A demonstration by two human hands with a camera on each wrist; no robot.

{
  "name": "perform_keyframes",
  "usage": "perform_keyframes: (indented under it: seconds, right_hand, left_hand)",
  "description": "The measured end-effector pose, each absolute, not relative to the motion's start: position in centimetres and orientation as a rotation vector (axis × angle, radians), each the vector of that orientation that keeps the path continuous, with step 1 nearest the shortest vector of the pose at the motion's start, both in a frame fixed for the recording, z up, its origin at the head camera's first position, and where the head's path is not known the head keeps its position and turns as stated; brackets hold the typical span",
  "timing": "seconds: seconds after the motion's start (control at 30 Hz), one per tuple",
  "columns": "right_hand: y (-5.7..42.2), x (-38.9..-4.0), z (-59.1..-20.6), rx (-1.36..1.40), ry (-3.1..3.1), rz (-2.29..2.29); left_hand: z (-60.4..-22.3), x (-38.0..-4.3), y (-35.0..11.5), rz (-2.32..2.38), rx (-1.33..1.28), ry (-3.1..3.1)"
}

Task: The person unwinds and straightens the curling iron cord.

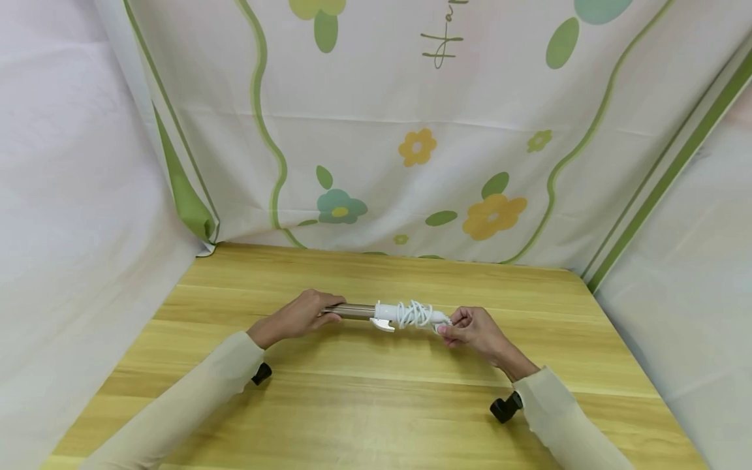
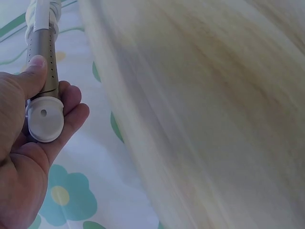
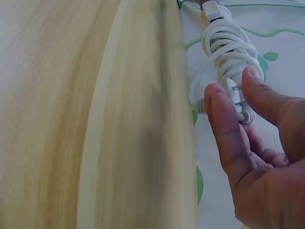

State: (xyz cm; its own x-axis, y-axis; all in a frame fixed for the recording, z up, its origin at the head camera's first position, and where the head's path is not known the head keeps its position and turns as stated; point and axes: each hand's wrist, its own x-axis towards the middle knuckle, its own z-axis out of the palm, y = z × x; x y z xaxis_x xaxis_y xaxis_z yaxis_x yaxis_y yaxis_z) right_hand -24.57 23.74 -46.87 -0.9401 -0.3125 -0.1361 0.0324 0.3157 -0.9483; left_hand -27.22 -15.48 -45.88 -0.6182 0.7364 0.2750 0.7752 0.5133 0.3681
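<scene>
A curling iron [image 1: 358,312] with a brownish metal barrel and white handle lies level between both hands over the wooden table. My left hand [image 1: 304,314] grips the barrel near its far end. In the left wrist view, the thumb presses along the perforated barrel and the white end cap [image 2: 45,121] shows between thumb and fingers. A white power cord [image 1: 415,314] is wound in several loops round the handle. My right hand [image 1: 477,334] is at the handle's end. There, its thumb and index finger pinch the white plug [image 3: 233,91], whose metal prongs show in the right wrist view.
The wooden table [image 1: 376,405] runs back to a white curtain [image 1: 364,156] with printed flowers. White cloth walls [image 1: 88,196] flank it left and right. Black wrist-worn devices [image 1: 505,408] hang under both sleeves.
</scene>
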Motion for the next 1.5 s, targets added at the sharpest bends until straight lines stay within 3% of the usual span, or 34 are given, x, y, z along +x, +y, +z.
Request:
perform_keyframes:
  seconds: [0.6,0.93,1.27,1.5]
  right_hand:
    - [23.2,-25.0,-47.5,-0.113,2.481,-1.584]
    - [23.3,-25.2,-47.1,-0.272,2.436,-1.534]
    - [23.4,-25.7,-47.0,-0.466,2.624,-1.127]
    - [24.4,-25.2,-46.5,-0.422,2.459,-1.263]
  left_hand:
    - [-45.2,-27.1,-14.7,-0.657,-1.355,-2.596]
    - [-45.2,-27.0,-15.3,-0.657,-1.315,-2.635]
    - [-45.0,-26.9,-15.3,-0.669,-1.332,-2.620]
    - [-45.4,-26.8,-15.6,-0.661,-1.289,-2.624]
